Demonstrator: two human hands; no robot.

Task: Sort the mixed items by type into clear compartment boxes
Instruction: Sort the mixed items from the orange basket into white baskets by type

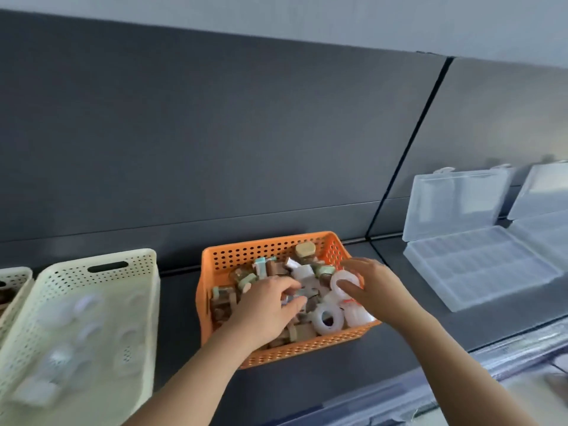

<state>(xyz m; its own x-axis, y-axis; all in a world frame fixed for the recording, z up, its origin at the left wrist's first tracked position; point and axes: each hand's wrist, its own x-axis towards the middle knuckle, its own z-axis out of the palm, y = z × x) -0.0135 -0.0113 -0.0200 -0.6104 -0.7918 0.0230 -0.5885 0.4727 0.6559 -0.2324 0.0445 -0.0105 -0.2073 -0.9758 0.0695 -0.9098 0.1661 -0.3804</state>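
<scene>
An orange perforated basket [264, 245] sits on a dark shelf, full of mixed small items: corked little bottles [305, 251], brown blocks and white tape rolls. My left hand [266, 309] reaches into the middle of the basket, fingers curled round a small grey-white piece. My right hand [373, 290] is at the basket's right side and pinches a white tape roll [343, 279] between thumb and fingers. Another white roll [327, 318] lies near the front. A clear compartment box [479, 265] stands open to the right, its lid upright.
A cream perforated basket [92, 318] with several pale round items stands to the left, and the edge of another one [13, 281] shows at the far left. A second clear box [544, 210] is at the far right. A dark back panel rises behind the shelf.
</scene>
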